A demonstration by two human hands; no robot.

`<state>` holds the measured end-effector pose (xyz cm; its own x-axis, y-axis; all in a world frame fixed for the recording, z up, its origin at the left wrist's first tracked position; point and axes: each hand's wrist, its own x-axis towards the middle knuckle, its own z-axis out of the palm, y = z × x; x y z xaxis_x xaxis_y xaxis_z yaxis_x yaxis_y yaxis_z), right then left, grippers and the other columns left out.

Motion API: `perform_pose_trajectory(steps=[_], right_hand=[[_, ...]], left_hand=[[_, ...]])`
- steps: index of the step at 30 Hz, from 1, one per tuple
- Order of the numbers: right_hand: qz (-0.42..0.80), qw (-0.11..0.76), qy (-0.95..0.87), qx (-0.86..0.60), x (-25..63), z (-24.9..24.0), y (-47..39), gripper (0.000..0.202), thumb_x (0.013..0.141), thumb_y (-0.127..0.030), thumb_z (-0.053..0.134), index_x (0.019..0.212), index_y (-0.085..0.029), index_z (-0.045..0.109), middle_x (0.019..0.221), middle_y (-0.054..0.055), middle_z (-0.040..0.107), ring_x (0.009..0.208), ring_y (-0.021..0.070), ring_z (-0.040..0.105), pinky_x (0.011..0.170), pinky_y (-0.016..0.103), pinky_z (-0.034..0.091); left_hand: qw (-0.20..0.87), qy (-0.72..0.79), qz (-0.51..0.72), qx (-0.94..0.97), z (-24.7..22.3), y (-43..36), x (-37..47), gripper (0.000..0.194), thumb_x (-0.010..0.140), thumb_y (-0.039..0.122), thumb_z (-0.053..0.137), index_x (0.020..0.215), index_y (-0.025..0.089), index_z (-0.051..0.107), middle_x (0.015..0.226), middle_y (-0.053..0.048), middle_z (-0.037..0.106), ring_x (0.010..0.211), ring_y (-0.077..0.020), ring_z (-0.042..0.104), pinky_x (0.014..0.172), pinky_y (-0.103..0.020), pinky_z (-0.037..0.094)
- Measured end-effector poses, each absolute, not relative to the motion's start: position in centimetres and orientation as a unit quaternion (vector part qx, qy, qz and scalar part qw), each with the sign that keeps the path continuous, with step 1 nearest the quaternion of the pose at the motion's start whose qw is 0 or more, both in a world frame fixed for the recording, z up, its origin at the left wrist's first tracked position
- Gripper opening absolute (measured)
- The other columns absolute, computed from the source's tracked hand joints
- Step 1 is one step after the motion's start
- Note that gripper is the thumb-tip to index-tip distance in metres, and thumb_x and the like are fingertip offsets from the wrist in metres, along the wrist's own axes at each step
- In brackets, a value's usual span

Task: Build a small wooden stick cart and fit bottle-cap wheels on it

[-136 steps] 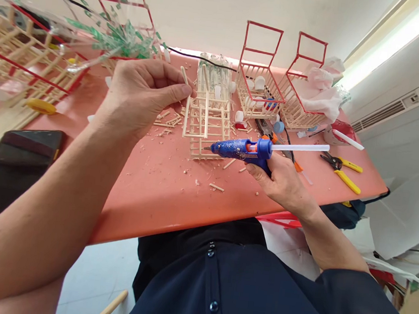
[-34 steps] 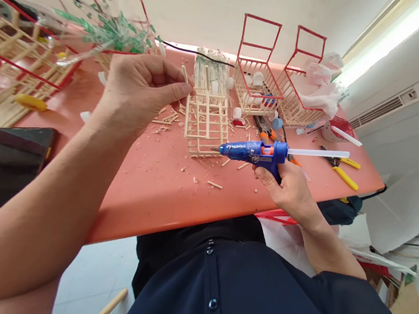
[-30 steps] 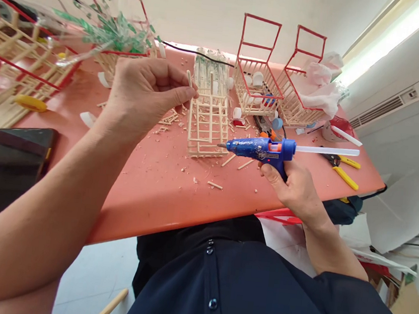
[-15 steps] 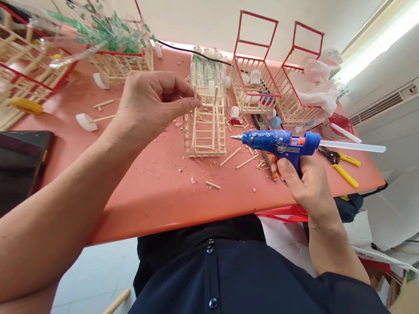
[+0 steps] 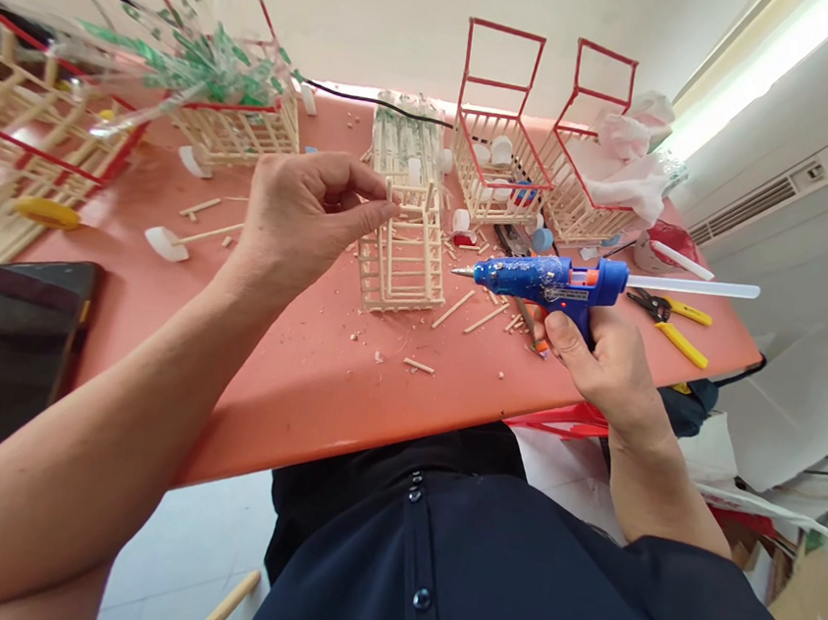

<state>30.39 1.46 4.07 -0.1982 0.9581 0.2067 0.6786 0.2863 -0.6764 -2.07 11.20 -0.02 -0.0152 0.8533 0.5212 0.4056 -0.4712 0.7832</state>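
Head view: the left hand [image 5: 305,225] is raised above the salmon-pink table [image 5: 303,377], thumb and forefinger pinched on a short wooden stick [image 5: 389,192] right at the near top corner of the unfinished stick cage [image 5: 404,250]. The stick's lower end is hidden by the fingertips, so whether it touches the cage frame cannot be told. The right hand [image 5: 601,364] is clenched around the grip of the blue glue gun [image 5: 550,280], held level above the table's near right part. Its nozzle points left toward the cage with a clear gap between tip and frame. A clear glue stick [image 5: 694,286] juts out behind the gun, past the table's right edge.

Between cage and near table edge lies a band of bare tabletop, littered only with loose stick offcuts [image 5: 419,365]. Left of the forearm a black phone [image 5: 2,351] lies at the near left edge, partly overhanging it. A white spoon-shaped piece [image 5: 166,243] lies well left of the cage. Behind, two red-framed baskets [image 5: 504,162] crowd the far edge, with yellow-handled pliers [image 5: 671,322] near the right edge, just behind the gun. At far left stands a larger stick frame [image 5: 26,121], and green-tipped plastic strips [image 5: 189,55] hang over it.
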Motion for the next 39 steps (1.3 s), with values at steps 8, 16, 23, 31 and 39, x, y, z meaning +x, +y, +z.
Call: perform_pose_trajectory(steps=[8, 16, 23, 31, 39], right_hand=[[0.222, 0.31, -0.746, -0.547, 30.3, 4.1, 1.5, 0.071, 0.102, -0.091, 0.054, 0.088, -0.023, 0.068, 0.076, 0.006, 0.074, 0.066, 0.0212, 0.069, 0.06, 0.034, 0.047], [0.228, 0.31, -0.742, -0.548, 30.3, 4.0, 1.5, 0.067, 0.103, -0.088, 0.057, 0.088, -0.023, 0.068, 0.076, 0.005, 0.074, 0.066, 0.0216, 0.068, 0.061, 0.035, 0.046], [0.233, 0.292, -0.75, -0.546, 29.5, 4.1, 1.4, 0.073, 0.1, -0.094, 0.056, 0.083, -0.024, 0.065, 0.073, 0.005, 0.068, 0.066, 0.0208, 0.062, 0.064, 0.035, 0.045], [0.269, 0.278, -0.763, -0.518, 28.5, 3.4, 1.3, 0.064, 0.105, -0.083, 0.059, 0.087, -0.022, 0.066, 0.072, 0.004, 0.07, 0.065, 0.02, 0.063, 0.063, 0.033, 0.044], [0.245, 0.296, -0.784, -0.488, 27.3, 2.5, 1.4, 0.054, 0.106, -0.075, 0.063, 0.089, -0.024, 0.064, 0.077, 0.003, 0.069, 0.068, 0.0203, 0.063, 0.067, 0.033, 0.047]], left_hand=[[0.177, 0.465, 0.523, 0.692, 0.0, 11.2, -2.1, 0.012, 0.085, 0.036, 0.083, 0.083, 0.024, 0.085, 0.058, 0.007, 0.054, 0.058, -0.009, 0.044, 0.06, -0.027, 0.036], [0.191, 0.466, 0.522, 0.688, 0.5, 11.1, -2.1, 0.013, 0.081, 0.037, 0.083, 0.08, 0.024, 0.085, 0.058, 0.006, 0.058, 0.057, -0.0096, 0.046, 0.059, -0.027, 0.037], [0.203, 0.477, 0.536, 0.666, 0.5, 11.3, -2.3, 0.012, 0.078, 0.037, 0.085, 0.079, 0.025, 0.085, 0.059, 0.006, 0.058, 0.058, -0.0098, 0.043, 0.058, -0.029, 0.033], [0.258, 0.471, 0.554, 0.636, 0.7, 11.5, -2.2, 0.01, 0.077, 0.032, 0.086, 0.079, 0.022, 0.084, 0.058, 0.004, 0.061, 0.053, -0.0083, 0.046, 0.051, -0.026, 0.034], [0.3, 0.472, 0.576, 0.596, 0.7, 11.9, -2.2, 0.009, 0.072, 0.028, 0.085, 0.077, 0.022, 0.081, 0.057, 0.004, 0.066, 0.048, -0.0086, 0.055, 0.045, -0.022, 0.041]])
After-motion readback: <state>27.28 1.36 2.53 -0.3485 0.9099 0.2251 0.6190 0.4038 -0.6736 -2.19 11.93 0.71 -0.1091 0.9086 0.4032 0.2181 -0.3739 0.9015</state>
